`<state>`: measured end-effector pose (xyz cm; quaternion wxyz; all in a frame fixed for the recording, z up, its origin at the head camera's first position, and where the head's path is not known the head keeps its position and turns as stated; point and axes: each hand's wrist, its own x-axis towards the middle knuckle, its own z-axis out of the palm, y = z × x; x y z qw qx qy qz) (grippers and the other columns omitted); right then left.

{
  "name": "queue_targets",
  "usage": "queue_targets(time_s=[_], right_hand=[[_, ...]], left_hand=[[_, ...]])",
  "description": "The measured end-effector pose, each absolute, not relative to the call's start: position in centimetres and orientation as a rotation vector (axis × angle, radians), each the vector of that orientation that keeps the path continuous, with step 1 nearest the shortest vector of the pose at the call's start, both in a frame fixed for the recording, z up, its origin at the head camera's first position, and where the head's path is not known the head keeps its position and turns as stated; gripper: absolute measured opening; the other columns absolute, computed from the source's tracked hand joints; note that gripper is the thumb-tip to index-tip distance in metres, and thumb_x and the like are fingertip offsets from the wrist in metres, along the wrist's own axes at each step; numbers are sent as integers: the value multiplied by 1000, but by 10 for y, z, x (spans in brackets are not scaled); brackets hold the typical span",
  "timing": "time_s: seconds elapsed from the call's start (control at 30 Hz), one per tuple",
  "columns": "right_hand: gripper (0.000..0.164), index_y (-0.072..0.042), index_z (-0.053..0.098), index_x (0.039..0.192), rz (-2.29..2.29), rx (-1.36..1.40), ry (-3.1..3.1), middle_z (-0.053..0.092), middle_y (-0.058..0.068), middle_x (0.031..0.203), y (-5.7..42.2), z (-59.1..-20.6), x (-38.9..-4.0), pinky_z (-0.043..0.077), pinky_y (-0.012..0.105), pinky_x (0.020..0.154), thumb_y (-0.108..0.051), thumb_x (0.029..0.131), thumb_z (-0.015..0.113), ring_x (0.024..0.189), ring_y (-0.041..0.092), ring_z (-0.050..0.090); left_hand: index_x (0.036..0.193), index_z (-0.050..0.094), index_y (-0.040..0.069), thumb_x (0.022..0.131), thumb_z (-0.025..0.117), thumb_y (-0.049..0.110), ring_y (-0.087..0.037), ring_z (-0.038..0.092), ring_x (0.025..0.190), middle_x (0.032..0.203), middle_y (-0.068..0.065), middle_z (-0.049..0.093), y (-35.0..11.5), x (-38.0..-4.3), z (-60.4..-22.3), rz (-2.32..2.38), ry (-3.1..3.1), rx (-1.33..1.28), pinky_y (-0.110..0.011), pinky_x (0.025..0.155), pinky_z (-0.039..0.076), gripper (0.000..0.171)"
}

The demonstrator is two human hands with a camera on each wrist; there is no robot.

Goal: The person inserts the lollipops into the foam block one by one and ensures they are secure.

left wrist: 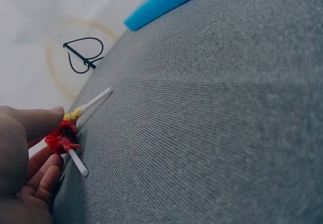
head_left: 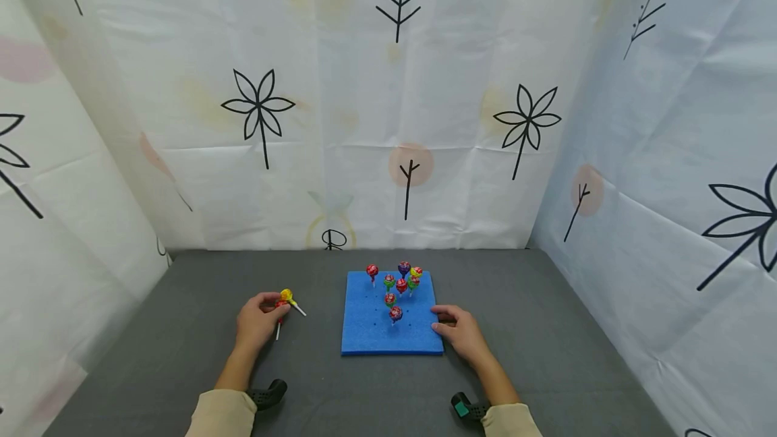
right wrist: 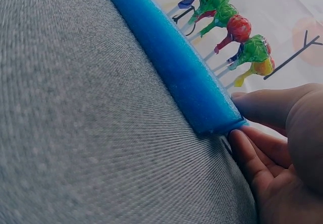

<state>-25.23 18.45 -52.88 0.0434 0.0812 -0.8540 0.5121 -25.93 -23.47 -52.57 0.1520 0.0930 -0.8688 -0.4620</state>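
On the left of the table, my left hand (head_left: 255, 321) pinches a red-wrapped lollipop (left wrist: 62, 137) between thumb and fingers; its white stick points down toward the cloth. A yellow lollipop (head_left: 287, 295) lies right beside it, partly hidden behind the thumb in the left wrist view. A blue foam board (head_left: 364, 336) lies in the middle, with several lollipops standing in it on their sticks, among them a purple one (head_left: 404, 267) and a red one (head_left: 372, 270). My right hand (head_left: 463, 334) grips the board's right edge, thumb on top and fingers at the side.
Small dark holes (head_left: 405, 322) dot the board's front part. Grey cloth (head_left: 303, 383) covers the table. White patterned curtains (head_left: 340, 113) hang behind and at both sides. A black strap device (head_left: 267, 396) sits on each wrist.
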Motion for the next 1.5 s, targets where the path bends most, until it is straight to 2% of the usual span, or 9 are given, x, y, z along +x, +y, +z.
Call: queue_targets(time_s=[0.37, 1.0, 1.5], right_hand=[[27, -4, 69, 115, 1552, 239, -2621, 66, 11, 112, 185, -530, -252, 48, 46, 88, -4, 87, 71, 103, 28, 62], [28, -4, 68, 116, 1545, 254, -2634, 65, 12, 114, 186, -530, -252, 49, 46, 88, -6, 88, 71, 104, 29, 62], [27, -4, 69, 114, 1558, 228, -2616, 66, 10, 112, 185, -531, -253, 49, 46, 87, -4, 87, 71, 102, 27, 62]], left_hand=[[107, 66, -1, 82, 78, 16, -30, 60, 86, 93, -15, 65, -234, -262, -530, -1247, -2535, 286, -37, 70, 44, 32], [104, 67, 0, 81, 80, 18, -26, 59, 81, 89, -11, 65, -233, -262, -531, -1252, -2497, 250, -33, 69, 43, 31], [109, 66, 1, 85, 77, 23, -28, 58, 95, 103, -16, 65, -228, -258, -520, -1469, -2364, 368, -35, 76, 42, 34]])
